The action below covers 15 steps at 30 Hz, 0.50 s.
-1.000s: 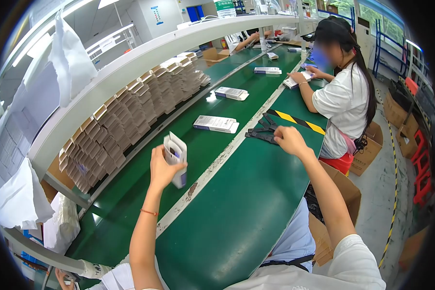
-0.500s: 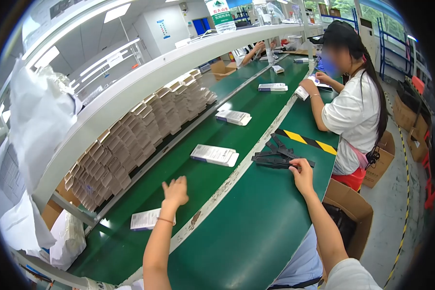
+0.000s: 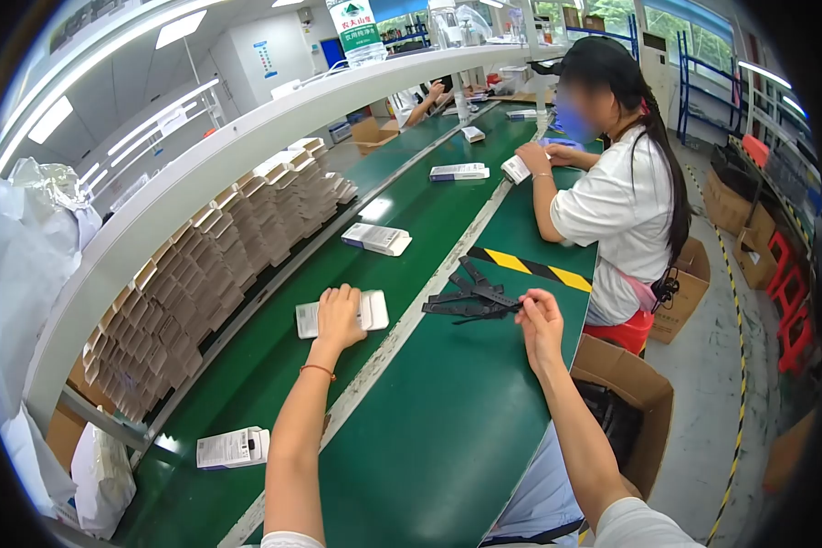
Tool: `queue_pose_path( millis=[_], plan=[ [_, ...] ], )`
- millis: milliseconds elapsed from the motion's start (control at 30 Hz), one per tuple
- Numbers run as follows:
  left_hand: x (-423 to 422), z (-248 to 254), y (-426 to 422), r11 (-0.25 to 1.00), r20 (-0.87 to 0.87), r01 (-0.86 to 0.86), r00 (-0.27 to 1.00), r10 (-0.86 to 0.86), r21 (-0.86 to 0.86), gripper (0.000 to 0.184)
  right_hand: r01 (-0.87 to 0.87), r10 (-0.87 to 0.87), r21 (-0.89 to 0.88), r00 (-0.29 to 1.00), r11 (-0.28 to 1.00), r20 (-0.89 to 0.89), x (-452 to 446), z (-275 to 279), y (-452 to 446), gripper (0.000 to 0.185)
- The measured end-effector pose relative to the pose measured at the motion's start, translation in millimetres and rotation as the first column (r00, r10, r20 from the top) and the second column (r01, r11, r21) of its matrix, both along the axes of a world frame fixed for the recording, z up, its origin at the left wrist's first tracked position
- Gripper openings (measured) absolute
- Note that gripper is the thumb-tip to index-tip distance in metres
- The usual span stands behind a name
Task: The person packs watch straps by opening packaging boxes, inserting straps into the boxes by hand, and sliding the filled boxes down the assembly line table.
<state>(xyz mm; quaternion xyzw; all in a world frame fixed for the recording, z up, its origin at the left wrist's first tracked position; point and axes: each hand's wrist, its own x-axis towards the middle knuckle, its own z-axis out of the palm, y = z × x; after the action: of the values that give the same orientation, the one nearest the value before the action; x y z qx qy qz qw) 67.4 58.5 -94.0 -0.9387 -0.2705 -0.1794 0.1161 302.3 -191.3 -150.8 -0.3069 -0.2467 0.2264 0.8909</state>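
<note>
My left hand [image 3: 340, 318] lies over a white flat carton [image 3: 374, 310] on the green belt, fingers curled over its far edge. The carton's flap end points right. At the pile of black straps [image 3: 470, 294] on the green worktop, my right hand [image 3: 542, 331] has thumb and fingers pinched on the end of one strap [image 3: 511, 308]. A printed white carton [image 3: 232, 449] with an open flap rests on the belt nearer me, left of my left forearm. Farther up the belt sits another carton [image 3: 375, 239].
Stacked folded cartons [image 3: 219, 265] line the belt's left side under a white shelf [image 3: 247, 128]. A pale metal rail [image 3: 402, 324] divides belt from worktop. Black-yellow tape [image 3: 530, 267] crosses the worktop. A co-worker [image 3: 612, 192] holds a carton at right. An open cardboard box [image 3: 644, 402] stands below.
My left hand has reached onto the carton from bare belt in front of it. My right hand stays at the strap pile. The view has shifted to the right.
</note>
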Motion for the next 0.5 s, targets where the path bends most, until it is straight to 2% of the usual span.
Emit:
queue_pose_path(
  millis=[33, 100, 167, 200, 267, 300, 367, 433, 500],
  plan=[
    [-4, 17, -16, 0.997, 0.105, -0.008, 0.994, 0.017, -0.082, 0.054, -0.01, 0.01, 0.059, 1.0, 0.998, -0.003, -6, 7, 2, 0.013],
    [-12, 37, -43, 0.992, 0.315, 0.036, 0.949, 0.004, -0.12, 0.055, -0.02, 0.017, 0.142, 1.0, 0.99, 0.025, -22, 33, 1, 0.014],
    [-20, 60, -76, 0.98, 0.395, 0.045, 0.918, 0.037, -0.195, 0.052, -0.04, 0.024, 0.213, 0.997, 0.976, 0.075, -44, 76, -4, 0.017],
    [-24, 64, -86, 0.962, 0.447, 0.101, 0.894, 0.024, -0.254, 0.05, -0.066, 0.034, 0.238, 0.99, 0.969, 0.136, -53, 97, -8, 0.019],
    [-34, 75, -112, 0.914, 0.483, 0.162, 0.875, 0.041, -0.372, 0.048, -0.102, 0.031, 0.278, 0.968, 0.955, 0.248, -72, 137, -17, 0.023],
    [-38, 79, -123, 0.882, 0.501, 0.193, 0.864, 0.055, -0.43, 0.047, -0.106, 0.037, 0.277, 0.97, 0.955, 0.242, -79, 151, -20, 0.023],
    [-46, 88, -143, 0.856, 0.494, 0.21, 0.868, 0.059, -0.472, 0.047, -0.177, 0.009, 0.273, 0.854, 0.945, 0.521, -92, 176, -25, 0.023],
    [-53, 91, -157, 0.826, 0.492, 0.235, 0.869, 0.057, -0.512, 0.047, -0.222, 0.03, 0.209, 0.751, 0.952, 0.66, -101, 192, -27, 0.024],
    [-60, 93, -167, 0.695, 0.552, 0.375, 0.833, 0.039, -0.614, 0.047, -0.363, 0.152, 0.145, 0.673, 0.921, 0.724, -111, 202, -27, 0.025]
  ],
)
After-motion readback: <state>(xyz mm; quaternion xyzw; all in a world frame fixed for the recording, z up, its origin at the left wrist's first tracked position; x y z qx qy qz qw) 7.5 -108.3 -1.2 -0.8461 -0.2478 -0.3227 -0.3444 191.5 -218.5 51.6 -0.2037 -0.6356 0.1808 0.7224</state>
